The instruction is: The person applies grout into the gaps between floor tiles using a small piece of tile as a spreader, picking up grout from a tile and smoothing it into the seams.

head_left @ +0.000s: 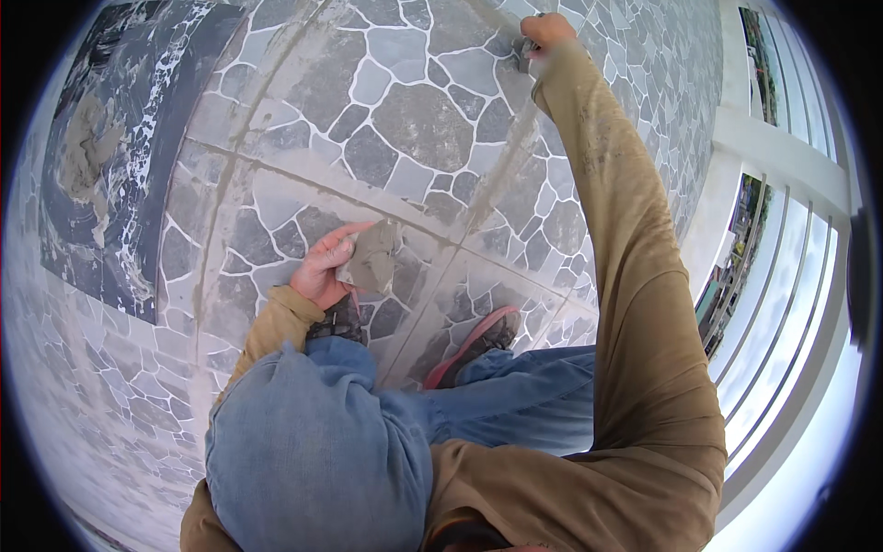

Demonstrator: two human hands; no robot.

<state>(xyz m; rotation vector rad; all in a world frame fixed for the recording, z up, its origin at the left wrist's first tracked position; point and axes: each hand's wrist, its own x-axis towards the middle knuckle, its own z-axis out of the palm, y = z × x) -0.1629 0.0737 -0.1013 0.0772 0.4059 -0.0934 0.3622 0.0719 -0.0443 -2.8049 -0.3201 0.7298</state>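
Note:
My left hand (318, 270) is closed on a small flat plate with grey paste (375, 261) spread over it, held above the floor just in front of my left shoe. Stretched far forward, my right hand (550, 31) grips a small dark tool (525, 61), down near the floor beside a tile joint. Most of that tool is hidden by my fingers and blur, so its kind does not show. Below both hands runs a stone-patterned tile floor (423, 124) with pale lines. Wide grey joints (345, 191) between the tiles look smeared with paste.
At the left lies a dark sheet (124, 241) streaked with white, bearing a heap of grey paste (90, 147). A white railing (782, 147) with bars stands along the right. My shoes (474, 348) rest on the tiles between my hands and body.

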